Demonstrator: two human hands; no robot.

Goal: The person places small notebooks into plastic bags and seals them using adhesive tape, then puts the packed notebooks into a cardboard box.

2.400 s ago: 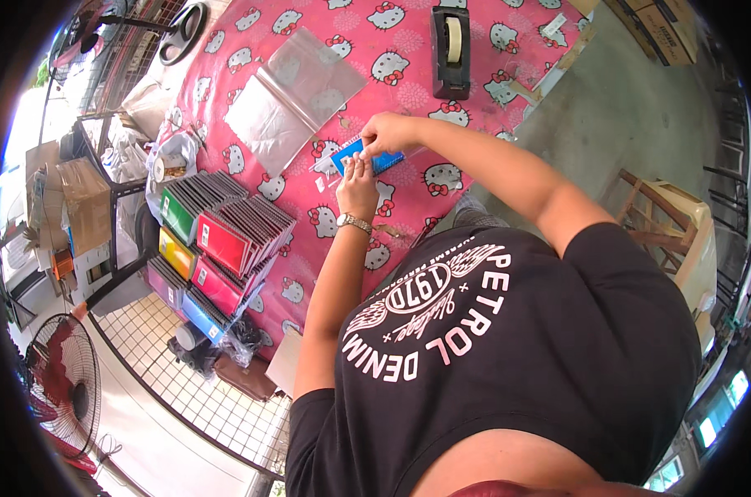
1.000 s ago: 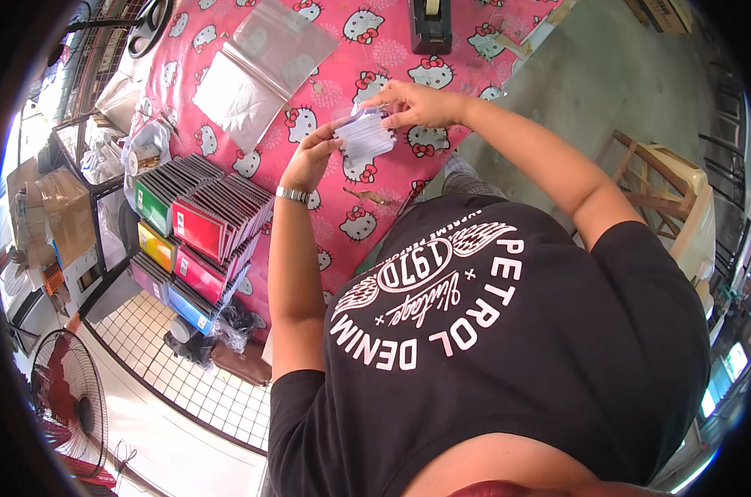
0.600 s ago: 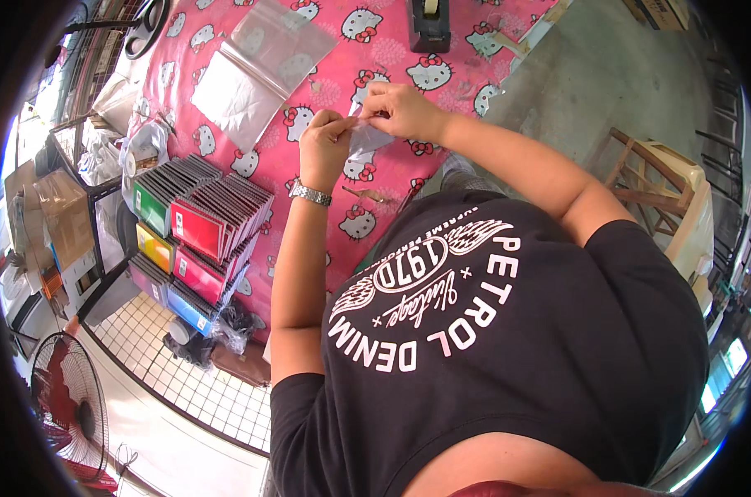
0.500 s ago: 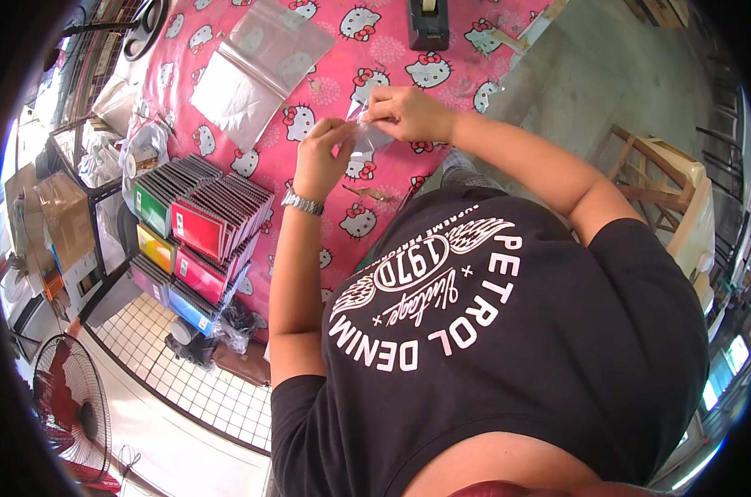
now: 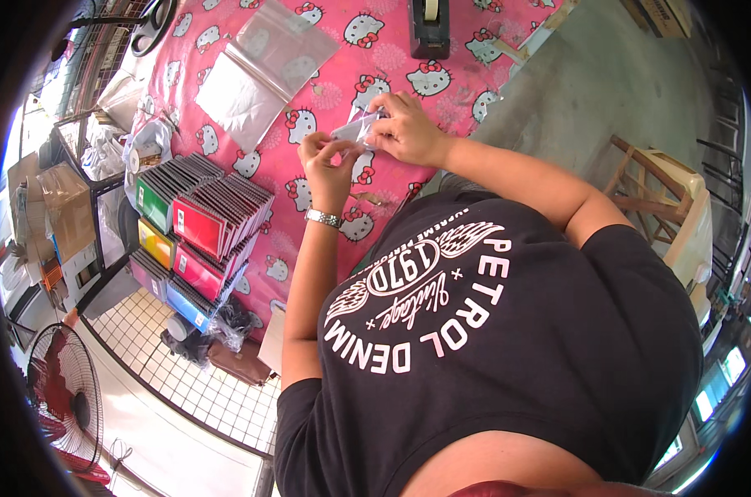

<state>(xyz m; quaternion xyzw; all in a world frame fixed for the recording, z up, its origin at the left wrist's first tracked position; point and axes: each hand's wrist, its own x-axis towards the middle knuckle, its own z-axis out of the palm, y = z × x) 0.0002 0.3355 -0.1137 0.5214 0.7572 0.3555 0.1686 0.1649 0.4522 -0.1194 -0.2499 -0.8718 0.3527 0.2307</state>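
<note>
Both my hands hold a small clear plastic bag (image 5: 352,130) over the pink patterned tablecloth (image 5: 326,50). My left hand (image 5: 330,166), with a metal watch on the wrist, pinches the bag's near end. At the far end my right hand (image 5: 404,128) grips it with curled fingers. What is inside the bag is mostly hidden by my fingers.
A stack of larger clear bags (image 5: 259,70) lies further out on the table. A dark tape dispenser (image 5: 429,25) stands at the far edge. Stacks of coloured notebooks (image 5: 197,232) fill a wire rack at my left. A red fan (image 5: 61,398) stands on the floor; a wooden chair (image 5: 657,199) is at my right.
A blue flat item that I held earlier is no longer seen as blue; both hands have closed in around a small clear bag and keep working it close together.
</note>
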